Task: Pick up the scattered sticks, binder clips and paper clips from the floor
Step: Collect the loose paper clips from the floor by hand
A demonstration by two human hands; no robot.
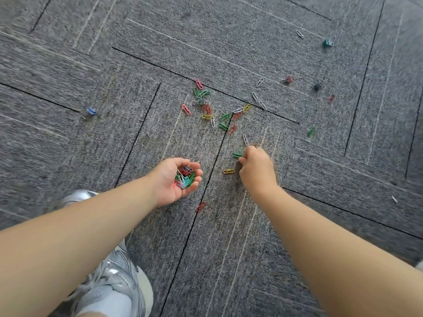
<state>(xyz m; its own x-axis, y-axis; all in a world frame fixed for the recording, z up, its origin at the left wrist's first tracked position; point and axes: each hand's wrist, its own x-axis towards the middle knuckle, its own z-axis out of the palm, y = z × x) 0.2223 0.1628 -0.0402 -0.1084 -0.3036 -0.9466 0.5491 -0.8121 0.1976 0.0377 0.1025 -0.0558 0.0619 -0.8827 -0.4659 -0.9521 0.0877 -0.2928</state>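
Several coloured paper clips [207,108] lie scattered on the grey carpet [137,65] ahead of me. My left hand [177,183] is cupped palm up and holds a heap of collected clips [185,177]. My right hand [256,168] is down on the carpet with curled fingers, pinching a green paper clip [238,154]. A yellow paper clip [229,171] lies just left of that hand and a red one [201,206] lies below my left hand. Binder clips lie farther off: a blue one [90,112] at left, a red one [287,80], a black one [317,86] and a green one [328,43] at upper right.
My grey sneaker [114,271] stands on the carpet at lower left, under my left forearm. A small white scrap [394,199] lies at far right. The carpet tiles have dark seams running through the clip pile.
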